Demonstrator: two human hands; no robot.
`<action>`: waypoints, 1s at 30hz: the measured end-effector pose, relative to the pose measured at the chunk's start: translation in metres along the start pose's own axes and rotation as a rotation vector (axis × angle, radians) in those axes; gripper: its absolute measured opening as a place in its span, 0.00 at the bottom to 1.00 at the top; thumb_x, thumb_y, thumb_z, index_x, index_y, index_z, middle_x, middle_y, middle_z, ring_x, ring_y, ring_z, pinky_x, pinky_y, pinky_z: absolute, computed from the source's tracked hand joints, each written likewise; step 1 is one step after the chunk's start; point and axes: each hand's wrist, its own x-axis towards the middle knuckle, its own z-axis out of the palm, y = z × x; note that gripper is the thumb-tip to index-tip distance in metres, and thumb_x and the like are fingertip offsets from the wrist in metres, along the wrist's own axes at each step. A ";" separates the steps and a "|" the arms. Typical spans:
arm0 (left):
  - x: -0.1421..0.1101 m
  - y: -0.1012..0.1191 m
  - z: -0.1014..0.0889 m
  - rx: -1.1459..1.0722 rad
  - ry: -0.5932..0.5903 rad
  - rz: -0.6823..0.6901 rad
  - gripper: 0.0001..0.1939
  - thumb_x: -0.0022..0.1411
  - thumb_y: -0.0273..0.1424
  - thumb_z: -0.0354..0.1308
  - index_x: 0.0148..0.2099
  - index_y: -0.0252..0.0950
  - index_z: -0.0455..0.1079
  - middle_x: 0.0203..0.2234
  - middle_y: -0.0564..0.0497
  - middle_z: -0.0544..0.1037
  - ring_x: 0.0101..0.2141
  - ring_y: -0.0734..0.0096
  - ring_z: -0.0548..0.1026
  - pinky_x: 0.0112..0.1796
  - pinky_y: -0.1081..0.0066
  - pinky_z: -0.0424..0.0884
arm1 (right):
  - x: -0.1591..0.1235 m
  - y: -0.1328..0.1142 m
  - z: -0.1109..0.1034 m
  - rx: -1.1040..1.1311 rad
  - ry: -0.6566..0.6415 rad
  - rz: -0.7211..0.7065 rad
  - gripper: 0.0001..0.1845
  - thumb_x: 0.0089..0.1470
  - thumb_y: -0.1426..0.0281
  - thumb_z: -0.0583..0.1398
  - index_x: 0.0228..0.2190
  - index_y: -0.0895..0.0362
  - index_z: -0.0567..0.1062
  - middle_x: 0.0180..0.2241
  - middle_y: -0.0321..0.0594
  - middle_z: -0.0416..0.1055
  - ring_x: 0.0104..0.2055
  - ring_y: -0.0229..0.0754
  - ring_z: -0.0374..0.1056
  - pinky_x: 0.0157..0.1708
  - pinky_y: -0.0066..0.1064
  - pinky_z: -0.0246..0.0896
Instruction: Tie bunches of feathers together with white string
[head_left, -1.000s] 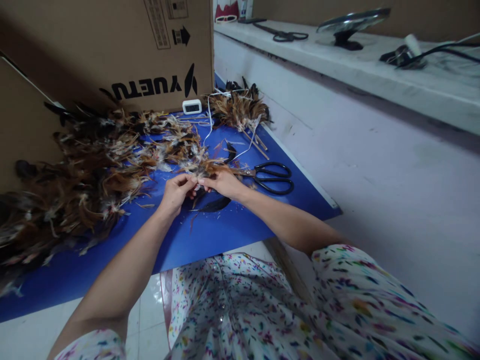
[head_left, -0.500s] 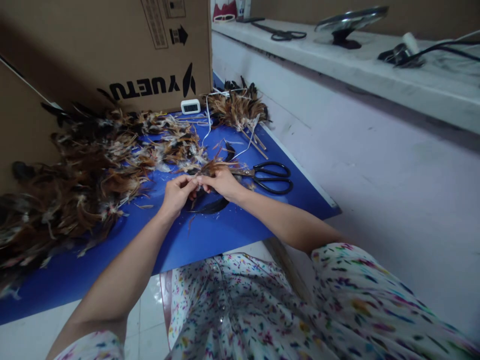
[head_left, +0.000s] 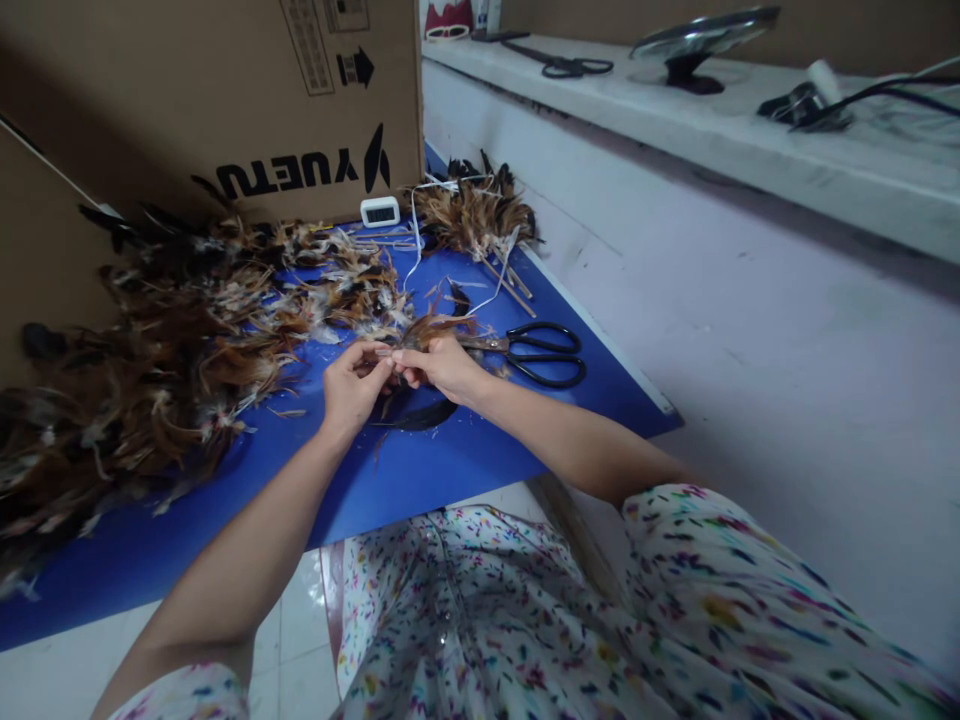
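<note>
Wispy brown feathers (head_left: 436,328) are pinched by the closed fingers of the left hand (head_left: 349,390) and right hand (head_left: 451,371), above the smooth blue tabletop (head_left: 450,468). Beside lie loop-handled metal scissors (head_left: 498,345); leftward spreads a shaggy feather heap (head_left: 142,405).

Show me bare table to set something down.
Mostly bare: table between the black feather and near edge; smaller, the right corner past the scissors. Crowded: left side, under the feather heap; around left hand and right hand; far side, by the feather bundle.
</note>
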 end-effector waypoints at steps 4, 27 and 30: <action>-0.002 0.005 0.002 0.042 0.046 0.037 0.10 0.52 0.33 0.65 0.38 0.35 0.76 0.26 0.52 0.80 0.22 0.74 0.74 0.24 0.74 0.70 | -0.003 -0.005 0.002 0.017 0.011 0.060 0.14 0.44 0.69 0.71 0.23 0.63 0.73 0.18 0.33 0.71 0.16 0.29 0.63 0.15 0.21 0.60; 0.001 0.002 -0.001 0.292 0.193 0.243 0.05 0.54 0.31 0.63 0.33 0.35 0.78 0.25 0.53 0.80 0.23 0.76 0.75 0.27 0.76 0.71 | -0.011 -0.019 0.000 0.010 -0.044 0.184 0.11 0.58 0.84 0.58 0.25 0.65 0.74 0.22 0.39 0.75 0.22 0.32 0.72 0.21 0.21 0.69; 0.001 0.001 -0.001 0.262 0.190 0.202 0.06 0.53 0.31 0.63 0.33 0.34 0.78 0.24 0.52 0.80 0.22 0.76 0.75 0.26 0.76 0.71 | -0.013 -0.019 0.001 -0.005 -0.018 0.193 0.10 0.58 0.82 0.59 0.25 0.64 0.74 0.23 0.39 0.76 0.21 0.32 0.72 0.20 0.21 0.68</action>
